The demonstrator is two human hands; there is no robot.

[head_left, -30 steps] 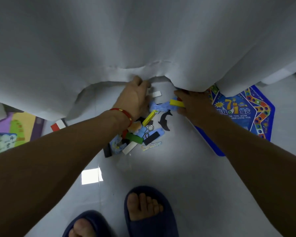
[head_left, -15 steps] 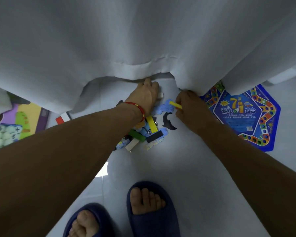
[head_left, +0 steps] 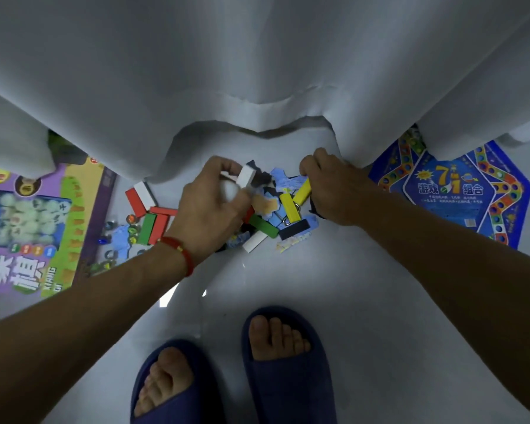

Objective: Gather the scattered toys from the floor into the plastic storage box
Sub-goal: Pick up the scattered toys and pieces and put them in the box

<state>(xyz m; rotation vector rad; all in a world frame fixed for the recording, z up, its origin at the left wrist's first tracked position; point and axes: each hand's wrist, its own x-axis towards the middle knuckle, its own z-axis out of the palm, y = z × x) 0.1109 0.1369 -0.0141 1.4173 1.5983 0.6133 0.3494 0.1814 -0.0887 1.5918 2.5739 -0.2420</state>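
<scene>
Two hands low over toys, left [head_left: 210, 203] gripping white block [head_left: 246, 175], right [head_left: 334, 188] curled on yellow block [head_left: 302, 191].

- Left hand [head_left: 210, 206], red string at the wrist, curls around a white ball and a white block [head_left: 246, 175] over the toy pile.
- Right hand [head_left: 334, 191] grips a yellow block [head_left: 302, 190] at the pile's right edge.
- Green block [head_left: 263, 226], black block [head_left: 297, 229] and blue puzzle pieces lie jumbled on the pale floor [head_left: 334, 286].
- White curtain [head_left: 257, 71] hangs just behind.
- Purple game box [head_left: 34, 228] at left, blue game board [head_left: 459, 191] at right.
- Dark slippers below.
</scene>
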